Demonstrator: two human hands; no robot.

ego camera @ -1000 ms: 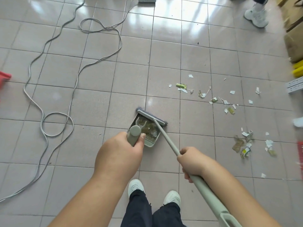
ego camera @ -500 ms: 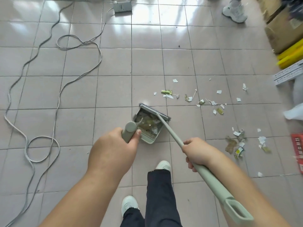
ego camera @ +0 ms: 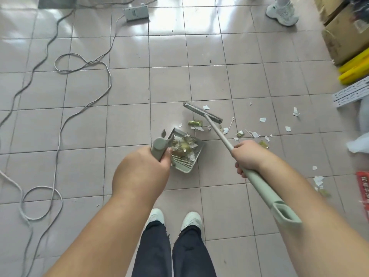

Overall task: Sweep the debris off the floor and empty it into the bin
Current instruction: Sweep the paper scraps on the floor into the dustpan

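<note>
My left hand (ego camera: 141, 172) grips the upright handle of a pale green dustpan (ego camera: 196, 156) that sits on the tiled floor and holds a heap of paper and wrapper scraps. My right hand (ego camera: 250, 156) grips the long green handle of the broom (ego camera: 259, 182). The broom head (ego camera: 202, 112) lies beyond the dustpan's open mouth, behind a small cluster of debris (ego camera: 196, 124). More scraps (ego camera: 253, 134) are scattered to the right, with another few scraps (ego camera: 319, 181) near my right forearm. No bin is in view.
A grey cable (ego camera: 83, 80) loops over the floor on the left, running to a power strip (ego camera: 136, 14). Another person's shoe (ego camera: 282, 11) is at the top right. Cardboard boxes (ego camera: 347, 35), yellow pieces (ego camera: 355, 70), a perforated metal rail (ego camera: 351, 93) and a red item (ego camera: 364, 188) line the right side.
The broom head has left the dustpan's mouth and moved away and to the right, behind loose scraps. I have stepped forward; my left hand still grips the dustpan handle.
</note>
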